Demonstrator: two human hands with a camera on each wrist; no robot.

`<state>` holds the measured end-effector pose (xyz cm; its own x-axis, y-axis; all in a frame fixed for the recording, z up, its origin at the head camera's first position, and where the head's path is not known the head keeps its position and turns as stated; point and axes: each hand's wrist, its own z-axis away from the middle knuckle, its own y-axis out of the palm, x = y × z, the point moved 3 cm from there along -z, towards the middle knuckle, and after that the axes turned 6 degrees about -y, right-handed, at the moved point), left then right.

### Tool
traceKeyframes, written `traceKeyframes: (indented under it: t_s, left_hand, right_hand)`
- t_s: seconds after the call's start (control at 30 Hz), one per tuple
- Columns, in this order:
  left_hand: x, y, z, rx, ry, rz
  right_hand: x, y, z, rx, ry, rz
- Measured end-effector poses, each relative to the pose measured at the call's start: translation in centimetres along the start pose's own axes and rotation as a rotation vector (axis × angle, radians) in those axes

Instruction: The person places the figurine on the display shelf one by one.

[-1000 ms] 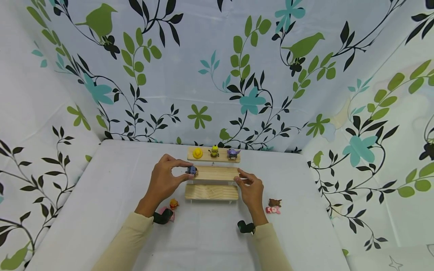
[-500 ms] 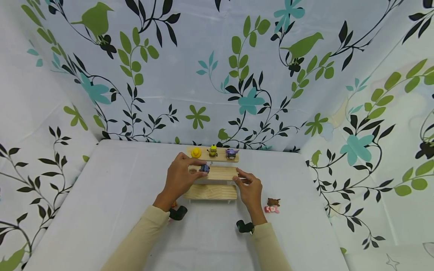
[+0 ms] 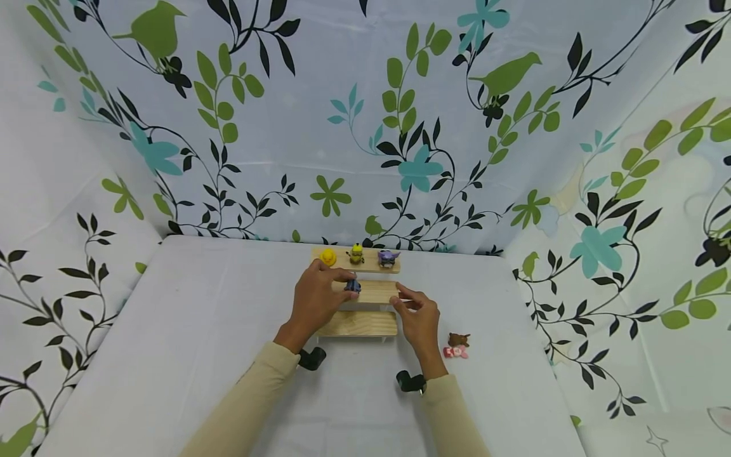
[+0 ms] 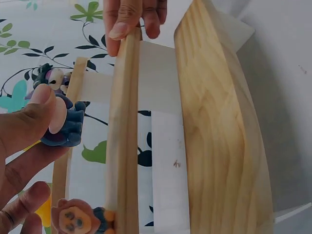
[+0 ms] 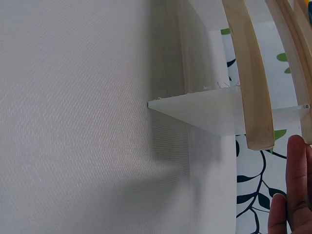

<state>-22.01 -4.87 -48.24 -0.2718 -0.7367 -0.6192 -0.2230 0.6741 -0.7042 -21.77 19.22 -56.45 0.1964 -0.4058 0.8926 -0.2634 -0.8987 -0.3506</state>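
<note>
Between thumb and fingers, my left hand [image 3: 320,295] pinches a small blue toy figurine [image 3: 353,286] at the middle wooden shelf [image 3: 377,292] of a three-step display stand. In the left wrist view, the blue figurine's pale belly shows beside the thumb. A brown-and-orange toy figurine [image 4: 78,217] stands at the left end of that shelf; in the head view the left hand covers it. My right hand [image 3: 419,317] holds the middle shelf's right end between thumb and fingers. Only some of its fingers [image 5: 296,180] appear in the right wrist view.
Along the back shelf [image 3: 371,261] stand a yellow figurine [image 3: 328,257], a yellow-green one [image 3: 356,254] and a purple one [image 3: 389,258]. The front shelf [image 3: 360,325] is bare wood. Brown [image 3: 459,339] and pink [image 3: 455,351] figurines lie on the white table to the right.
My left hand has moved right along the middle shelf with the blue figurine. Its arm now hides the figurines on the table at left. The right hand keeps its place at the shelf end.
</note>
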Motion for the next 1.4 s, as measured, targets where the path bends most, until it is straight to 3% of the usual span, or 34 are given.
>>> traceKeyframes:
  t_s: [0.13, 0.37, 0.73, 1.03, 1.17, 1.4]
  left_hand:
    - [0.1, 0.4, 0.1, -0.008, 0.001, -0.039]
    - [0.5, 1.4, 0.3, 0.002, 0.02, -0.192]
    - [0.5, 1.4, 0.4, -0.014, 0.033, -0.228]
    - [1.3, -0.9, 0.7, -0.129, 0.042, -0.068]
    - [2.2, -2.1, 1.0, -0.19, 0.045, -0.043]
    - [4.0, -3.1, 1.4, -0.175, -0.041, -0.042]
  right_hand:
    - [0.0, 0.1, 0.1, 0.001, 0.006, 0.003]
    - [-0.1, 0.2, 0.2, 0.008, 0.023, 0.0]
    - [-0.2, 0.2, 0.2, 0.005, 0.024, 0.008]
    - [0.0, 0.1, 0.1, 0.007, 0.002, 0.005]
    - [0.2, 0.0, 0.1, 0.003, -0.001, 0.006]
    - [0.1, 0.0, 0.1, 0.004, -0.005, 0.009]
